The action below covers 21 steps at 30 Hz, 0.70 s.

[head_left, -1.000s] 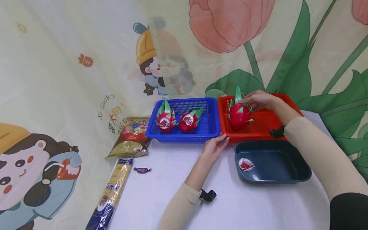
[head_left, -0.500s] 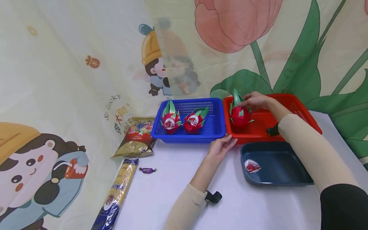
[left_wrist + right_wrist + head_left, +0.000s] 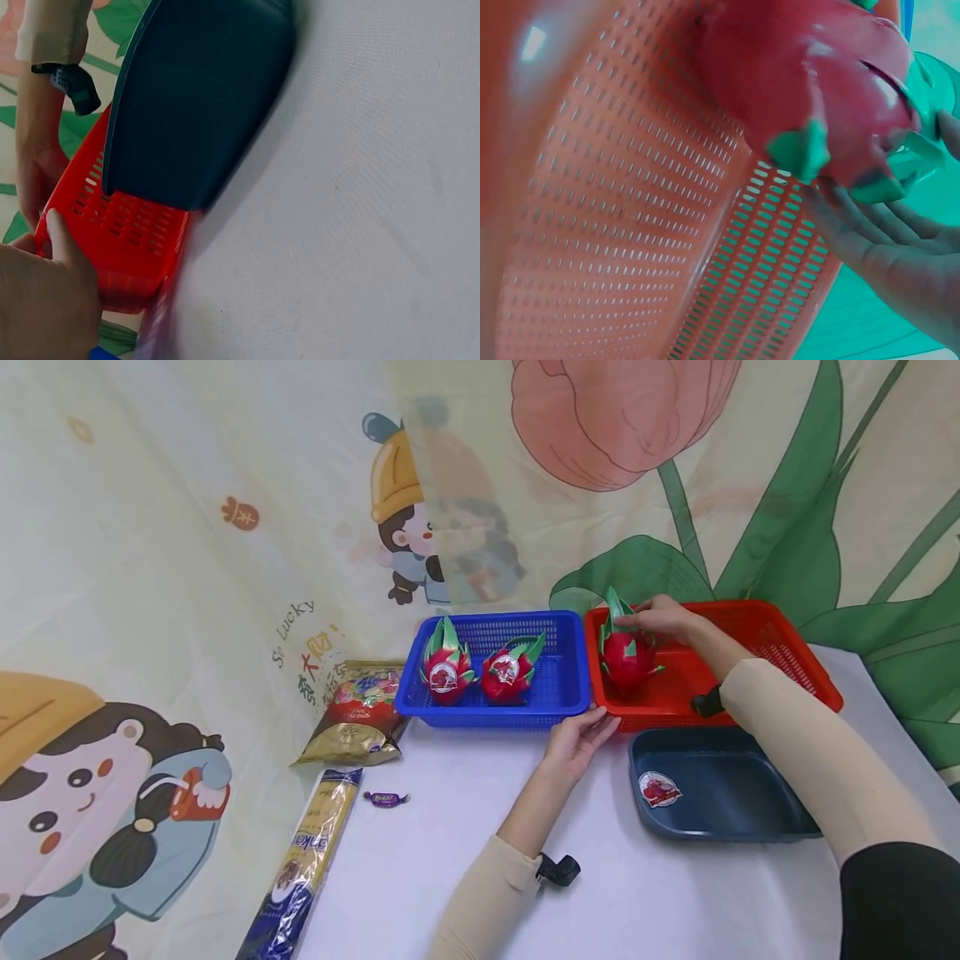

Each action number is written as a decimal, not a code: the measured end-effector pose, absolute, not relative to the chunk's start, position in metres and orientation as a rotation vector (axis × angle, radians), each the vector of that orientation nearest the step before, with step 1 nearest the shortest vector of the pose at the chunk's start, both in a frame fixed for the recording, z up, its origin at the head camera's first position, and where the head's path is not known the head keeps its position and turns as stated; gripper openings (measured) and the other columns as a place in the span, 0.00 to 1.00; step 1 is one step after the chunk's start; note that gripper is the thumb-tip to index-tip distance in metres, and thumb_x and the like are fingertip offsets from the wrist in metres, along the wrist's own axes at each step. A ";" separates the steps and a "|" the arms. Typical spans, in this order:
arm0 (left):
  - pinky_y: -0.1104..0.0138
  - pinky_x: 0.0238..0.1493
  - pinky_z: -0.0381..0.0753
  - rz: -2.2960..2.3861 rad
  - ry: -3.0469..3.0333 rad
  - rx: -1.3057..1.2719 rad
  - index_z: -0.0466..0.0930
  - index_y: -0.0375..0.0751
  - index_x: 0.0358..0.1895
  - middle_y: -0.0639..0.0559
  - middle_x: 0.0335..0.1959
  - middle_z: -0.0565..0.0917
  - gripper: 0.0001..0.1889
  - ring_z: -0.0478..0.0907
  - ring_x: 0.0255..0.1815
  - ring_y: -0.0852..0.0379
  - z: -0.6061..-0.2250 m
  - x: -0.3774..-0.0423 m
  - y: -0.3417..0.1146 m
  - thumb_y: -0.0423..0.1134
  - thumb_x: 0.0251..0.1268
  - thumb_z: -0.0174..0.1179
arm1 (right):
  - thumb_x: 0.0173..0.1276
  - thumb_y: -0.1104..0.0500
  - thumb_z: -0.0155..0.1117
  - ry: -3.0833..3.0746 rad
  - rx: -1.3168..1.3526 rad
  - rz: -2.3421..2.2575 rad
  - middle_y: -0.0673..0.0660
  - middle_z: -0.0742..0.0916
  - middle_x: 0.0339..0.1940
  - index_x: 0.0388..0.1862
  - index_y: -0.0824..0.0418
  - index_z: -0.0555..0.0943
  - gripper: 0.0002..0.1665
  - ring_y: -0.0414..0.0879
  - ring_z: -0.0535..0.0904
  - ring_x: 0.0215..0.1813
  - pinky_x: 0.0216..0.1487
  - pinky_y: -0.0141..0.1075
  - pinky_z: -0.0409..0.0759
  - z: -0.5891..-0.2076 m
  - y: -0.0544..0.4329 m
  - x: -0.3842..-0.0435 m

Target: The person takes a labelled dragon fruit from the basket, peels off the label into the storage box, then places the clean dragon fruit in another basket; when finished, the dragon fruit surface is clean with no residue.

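In the head view, a pink-red dragon fruit (image 3: 627, 660) with green leaves stands upright at the left end of the red basket (image 3: 720, 717). My right hand (image 3: 663, 617) holds this fruit near its leafy top; in the right wrist view the fingers (image 3: 855, 229) lie along its side and the thumb is by the leaves. My left hand (image 3: 576, 743) grips the red basket's near left corner, its thumb (image 3: 64, 236) over the rim in the left wrist view. Two more dragon fruits, one on the left (image 3: 445, 675) and one on the right (image 3: 507, 673), bear round stickers inside the blue basket (image 3: 491, 720).
A dark teal tub (image 3: 720, 785) with a dragon fruit sticker (image 3: 660, 789) stands in front of the red basket. On the left lie a gold-and-red snack bag (image 3: 358, 714), a purple wrapped candy (image 3: 386, 799) and a long yellow-and-blue packet (image 3: 303, 860). A printed curtain (image 3: 300, 485) hangs behind.
My right hand has brought the dragon fruit slightly lower and farther left in the red basket. The left hand keeps its place at the basket corner. The head view has shifted a little.
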<state>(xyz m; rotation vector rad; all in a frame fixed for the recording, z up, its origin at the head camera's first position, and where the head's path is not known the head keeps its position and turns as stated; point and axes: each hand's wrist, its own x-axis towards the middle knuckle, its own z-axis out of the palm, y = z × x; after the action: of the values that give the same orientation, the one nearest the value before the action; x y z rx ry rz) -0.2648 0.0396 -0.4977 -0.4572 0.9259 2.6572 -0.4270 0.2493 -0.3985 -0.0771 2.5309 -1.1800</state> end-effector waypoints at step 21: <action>0.54 0.58 0.87 2.579 0.948 -0.501 0.86 0.31 0.54 0.37 0.52 0.87 0.14 0.87 0.54 0.42 -0.489 -0.256 0.026 0.28 0.67 0.69 | 0.71 0.36 0.68 2.842 0.031 -1.567 0.66 0.79 0.71 0.73 0.64 0.75 0.43 0.61 0.72 0.69 0.66 0.53 0.78 -0.368 0.230 -0.388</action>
<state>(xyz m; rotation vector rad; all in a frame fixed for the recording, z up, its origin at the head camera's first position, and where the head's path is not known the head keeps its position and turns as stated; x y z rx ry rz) -0.2560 0.0260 -0.4893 -0.5012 0.9482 2.5794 -0.3883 0.2303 -0.3676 0.0306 2.8422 -1.5666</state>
